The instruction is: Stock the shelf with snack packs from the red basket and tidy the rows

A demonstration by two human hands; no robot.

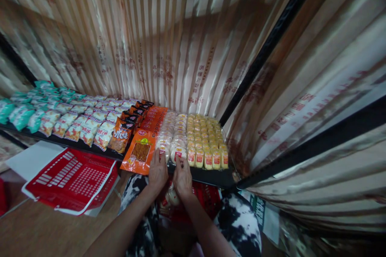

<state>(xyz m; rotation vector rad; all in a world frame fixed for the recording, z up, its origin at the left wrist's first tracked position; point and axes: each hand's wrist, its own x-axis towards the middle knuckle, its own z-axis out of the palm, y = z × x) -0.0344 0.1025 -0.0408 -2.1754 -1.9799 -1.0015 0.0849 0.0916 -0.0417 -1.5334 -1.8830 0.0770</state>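
A low black shelf (211,176) carries rows of packaged snacks. My left hand (157,170) rests at the shelf's front edge, its fingers touching the front white round snack pack (164,148), beside an orange pack of sticks (139,154). My right hand (182,176) is next to it, fingertips on the neighbouring white round pack (178,153). To the right stand rows of small yellow packs (206,140). Below my hands, more packs lie in a red bag (208,198) between my knees.
Further left on the shelf lie brown, striped white and teal snack bags (75,122). A red basket (72,178) sits on the wooden floor at the left. Striped paper lines the back and right walls. A black frame post (256,68) rises at the shelf's right corner.
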